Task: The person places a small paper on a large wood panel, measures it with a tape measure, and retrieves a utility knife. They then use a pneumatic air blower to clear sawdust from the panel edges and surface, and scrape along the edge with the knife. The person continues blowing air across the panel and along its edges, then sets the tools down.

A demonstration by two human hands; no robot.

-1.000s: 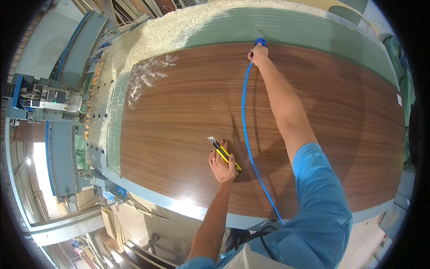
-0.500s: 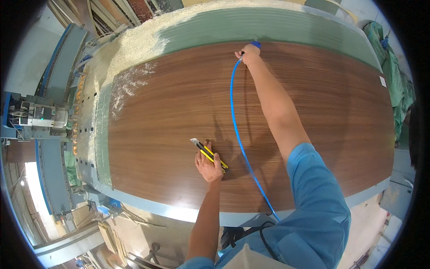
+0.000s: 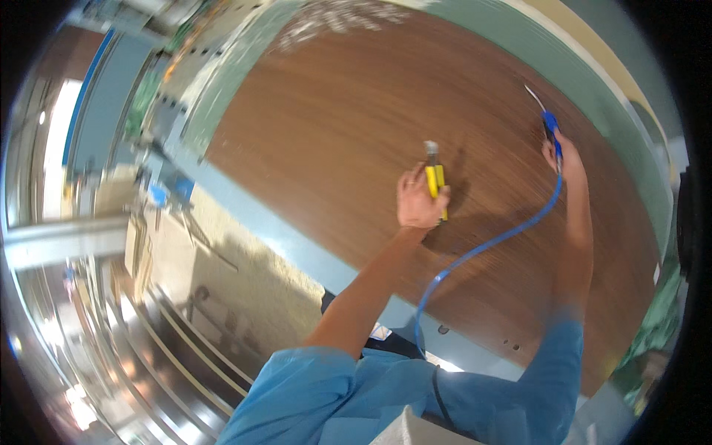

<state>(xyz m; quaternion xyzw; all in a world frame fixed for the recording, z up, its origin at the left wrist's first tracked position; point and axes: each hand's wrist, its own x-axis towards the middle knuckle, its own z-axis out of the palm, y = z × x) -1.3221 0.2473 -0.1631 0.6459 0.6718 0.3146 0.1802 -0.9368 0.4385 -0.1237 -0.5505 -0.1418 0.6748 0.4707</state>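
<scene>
My left hand (image 3: 417, 206) is closed around a yellow-and-black utility knife (image 3: 440, 182), its pale metal end pointing away from me. Below it lies a large brown wood-grain panel (image 3: 319, 141); whether hand or knife touches it I cannot tell. At the right, my right hand (image 3: 569, 157) grips a blue air blow gun (image 3: 550, 123) whose thin metal nozzle points toward the far left over the panel. From the gun's handle a blue hose (image 3: 480, 250) curves back across the panel to its near edge beside my body.
White dust (image 3: 326, 24) lies on the panel's far left corner. A green bed surface (image 3: 245, 93) borders the panel, and a pale blue machine edge (image 3: 271, 219) runs along its near side. Machine parts (image 3: 104, 96) stand at the left. Long boards (image 3: 167, 348) lie lower left, blurred.
The view has swung, so the panel now slants across it. My right hand has drawn back from the panel's far edge with the blow gun. My left hand still holds the knife.
</scene>
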